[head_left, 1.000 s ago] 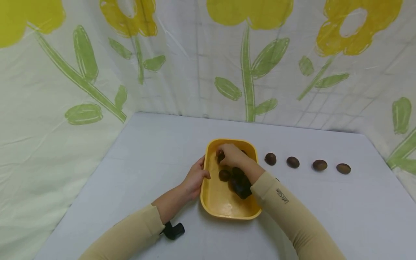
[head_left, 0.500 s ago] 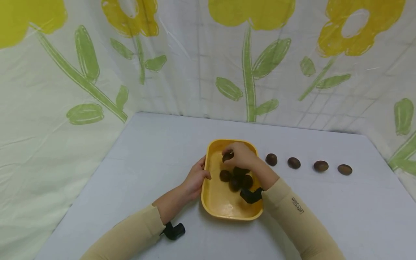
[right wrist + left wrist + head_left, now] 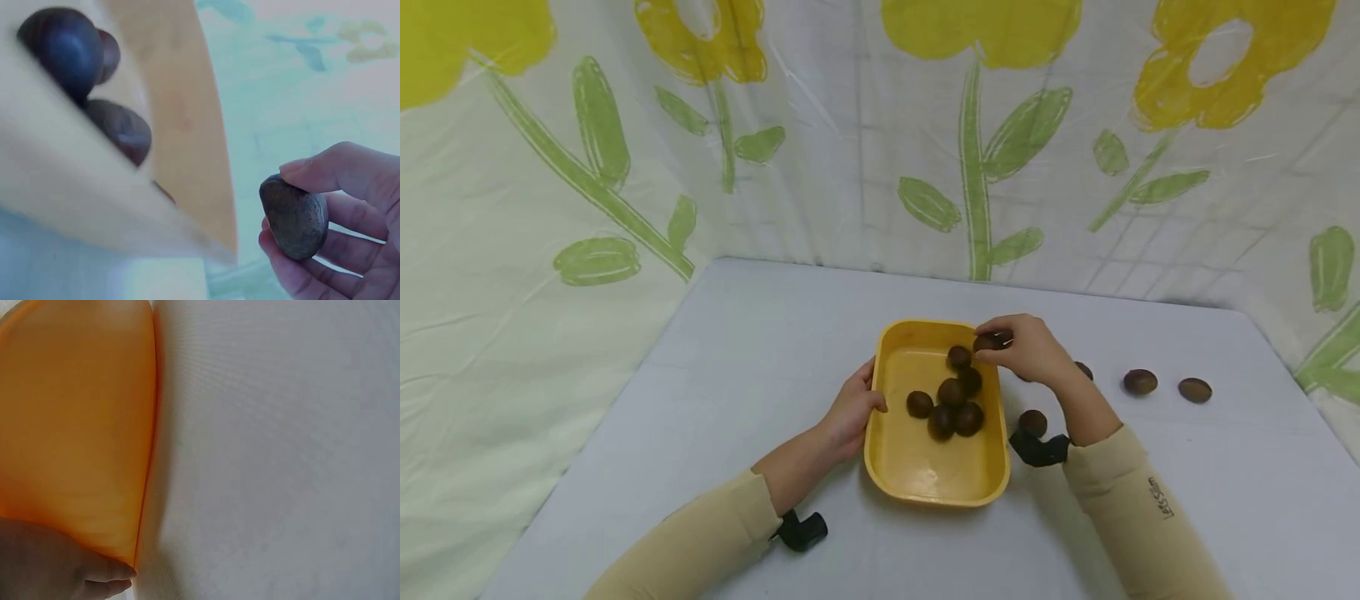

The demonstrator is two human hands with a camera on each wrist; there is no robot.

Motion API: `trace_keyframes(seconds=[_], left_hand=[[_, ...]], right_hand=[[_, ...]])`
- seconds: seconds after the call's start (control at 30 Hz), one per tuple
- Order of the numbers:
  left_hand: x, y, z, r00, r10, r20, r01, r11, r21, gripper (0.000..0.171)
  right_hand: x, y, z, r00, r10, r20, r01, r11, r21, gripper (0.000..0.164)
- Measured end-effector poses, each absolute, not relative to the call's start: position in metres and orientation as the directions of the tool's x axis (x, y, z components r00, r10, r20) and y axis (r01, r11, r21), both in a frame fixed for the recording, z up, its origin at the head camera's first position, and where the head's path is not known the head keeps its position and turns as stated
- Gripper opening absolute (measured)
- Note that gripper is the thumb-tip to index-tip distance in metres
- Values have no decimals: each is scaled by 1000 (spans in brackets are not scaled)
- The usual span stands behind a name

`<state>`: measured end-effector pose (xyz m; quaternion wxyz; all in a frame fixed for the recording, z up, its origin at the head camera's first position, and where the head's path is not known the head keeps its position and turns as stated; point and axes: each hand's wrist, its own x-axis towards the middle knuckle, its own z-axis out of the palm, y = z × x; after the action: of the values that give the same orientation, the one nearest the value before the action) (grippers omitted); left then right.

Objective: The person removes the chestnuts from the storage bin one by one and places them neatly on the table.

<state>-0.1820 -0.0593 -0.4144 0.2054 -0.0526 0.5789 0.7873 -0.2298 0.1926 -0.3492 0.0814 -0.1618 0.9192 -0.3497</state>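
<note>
A yellow rectangular tray (image 3: 936, 486) lies on the table, with several dark brown chestnut-like nuts (image 3: 952, 392) in its middle and far right part. My left hand (image 3: 847, 417) grips the tray's left side, thumb over the rim. In the left wrist view, its fingertips (image 3: 115, 570) touch the tray's orange-looking outer wall (image 3: 81, 425). Just over the tray's far right rim, my right hand (image 3: 1028, 346) pinches one nut (image 3: 992, 340). The right wrist view shows this nut (image 3: 294, 215) between thumb and fingers, apart from the tray wall (image 3: 181, 125).
To the right of the tray, loose nuts lie in a row, among them one nut (image 3: 1140, 382) and the rightmost nut (image 3: 1195, 390). Another nut (image 3: 1033, 423) sits nearer, by the right wrist's black camera (image 3: 1039, 448). A flower-printed curtain (image 3: 820, 167) stands behind the table.
My right hand has lifted a nut from inside the tray and moved right to above its right rim. Nuts it covered now show. The left hand and tray stay in place.
</note>
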Motion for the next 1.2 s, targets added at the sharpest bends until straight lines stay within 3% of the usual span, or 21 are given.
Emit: trace_keyframes(seconds=[0.47, 1.2], left_hand=[[-183, -59, -416, -912, 273, -306, -377, -263, 888, 84], [-183, -58, -419, -917, 285, -279, -356, -271, 894, 86]], right_hand=[[-215, 245, -332, -972, -236, -12, -173, 744, -646, 41], [-180, 313, -377, -993, -77, -91, -10, 816, -578, 47]])
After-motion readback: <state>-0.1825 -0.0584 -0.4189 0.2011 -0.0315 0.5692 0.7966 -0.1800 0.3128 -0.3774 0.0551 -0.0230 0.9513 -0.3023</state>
